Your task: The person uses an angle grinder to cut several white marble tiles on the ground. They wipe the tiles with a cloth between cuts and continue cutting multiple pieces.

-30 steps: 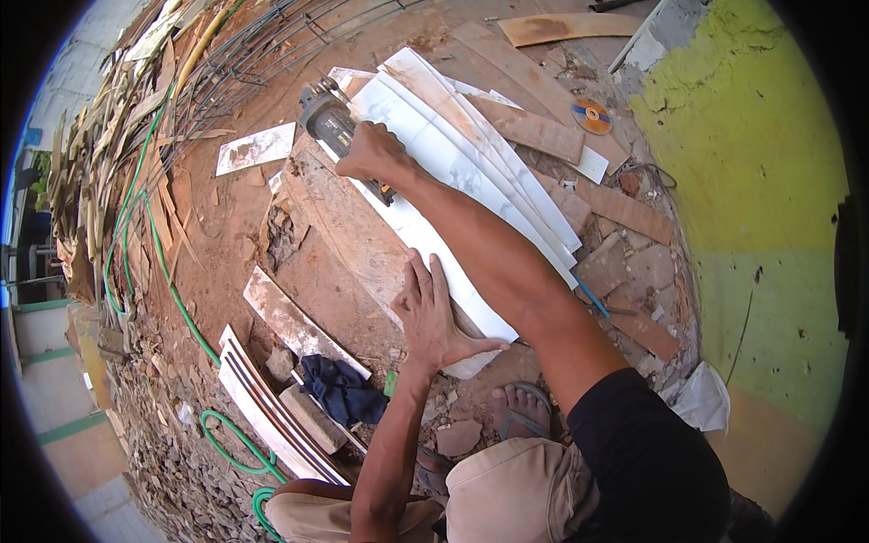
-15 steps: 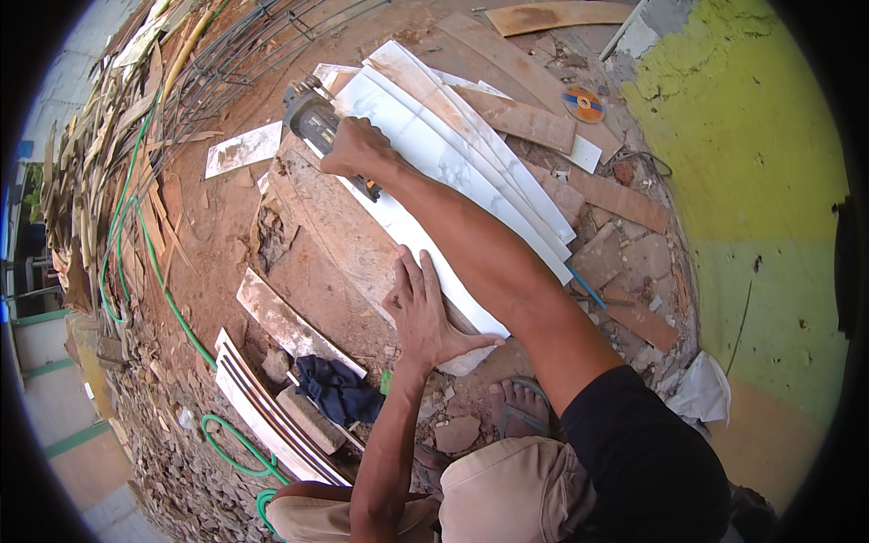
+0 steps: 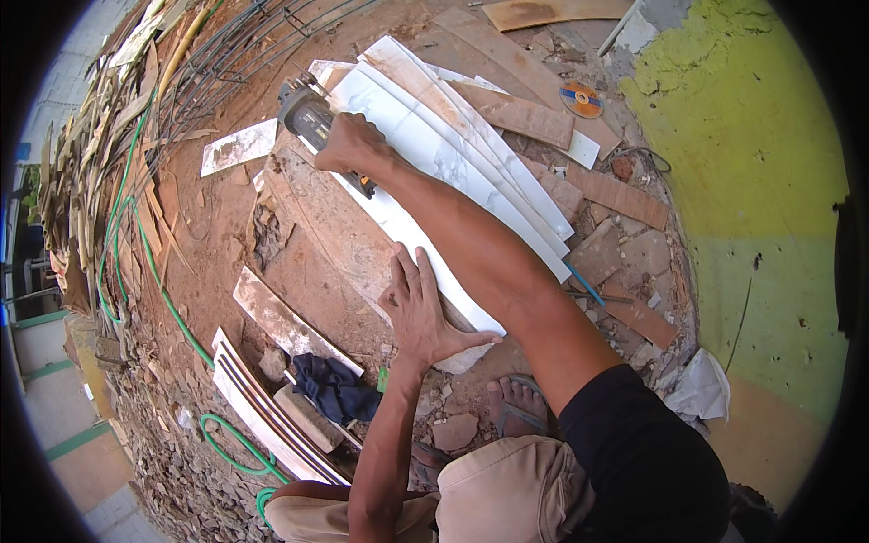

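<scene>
My right hand [image 3: 353, 145] is wrapped round a dark handheld power cutter [image 3: 310, 115] at the far end of the top white tile [image 3: 403, 222]. The cutter's blade and its contact with the tile are hidden from here. My left hand [image 3: 418, 317] lies with fingers spread across the near end of that tile, fingertips at its left edge and thumb reaching to its near corner. Beneath the tile is a long brown plank-like slab [image 3: 330, 222]. More white marbled tiles [image 3: 434, 131] fan out under and to the right of my right forearm.
A cutting disc [image 3: 580, 100] lies on tile offcuts at the right. A dark cloth [image 3: 335, 389] and stacked tile strips [image 3: 262, 407] are at the near left. A green hose [image 3: 167, 281] runs along rubble. Steel bars [image 3: 244, 50] lie at the back; a yellow-green wall [image 3: 751, 181] borders the right.
The whole view has shifted very slightly. Both hands, the cutter and the tile keep nearly the same positions relative to one another.
</scene>
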A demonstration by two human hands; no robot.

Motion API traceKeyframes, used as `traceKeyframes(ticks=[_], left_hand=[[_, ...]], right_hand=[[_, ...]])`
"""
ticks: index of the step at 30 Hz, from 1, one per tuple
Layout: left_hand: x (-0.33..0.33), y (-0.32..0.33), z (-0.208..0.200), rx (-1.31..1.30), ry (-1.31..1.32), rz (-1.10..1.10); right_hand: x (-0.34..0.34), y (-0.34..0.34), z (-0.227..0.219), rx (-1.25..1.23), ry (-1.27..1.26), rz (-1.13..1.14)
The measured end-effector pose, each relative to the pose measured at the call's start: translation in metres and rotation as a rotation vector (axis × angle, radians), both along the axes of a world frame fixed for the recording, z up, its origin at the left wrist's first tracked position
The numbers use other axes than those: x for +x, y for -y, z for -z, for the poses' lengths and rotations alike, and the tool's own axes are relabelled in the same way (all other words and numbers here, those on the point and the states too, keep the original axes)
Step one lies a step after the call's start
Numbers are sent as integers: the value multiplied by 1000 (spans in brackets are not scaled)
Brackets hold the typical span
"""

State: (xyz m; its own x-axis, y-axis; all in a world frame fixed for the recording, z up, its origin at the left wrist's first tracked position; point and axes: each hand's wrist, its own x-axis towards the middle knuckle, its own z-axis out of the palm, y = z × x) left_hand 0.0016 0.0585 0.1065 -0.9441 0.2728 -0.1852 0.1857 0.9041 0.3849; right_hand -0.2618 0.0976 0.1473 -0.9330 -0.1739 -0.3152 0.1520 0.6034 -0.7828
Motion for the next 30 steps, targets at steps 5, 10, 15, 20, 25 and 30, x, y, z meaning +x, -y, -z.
traceKeyframes(ticks=[5,10,15,20,25,30], left_hand=[[1,1,2,-14,-3,3],[1,-1,1,-8,2,3],[2,1,1,2,1,6],[1,0,-2,-12,13,8],[1,0,-1,-8,6,9],[2,2,3,-17,-16,15]], right_hand=[[0,0,-1,-6,0,-3],[-3,0,5,8,-14,2],[-4,2,3,11,3,-9],[-4,1,2,12,12,-11],[-5,1,3,14,21,-19],[-7,2,5,10,29,-20]])
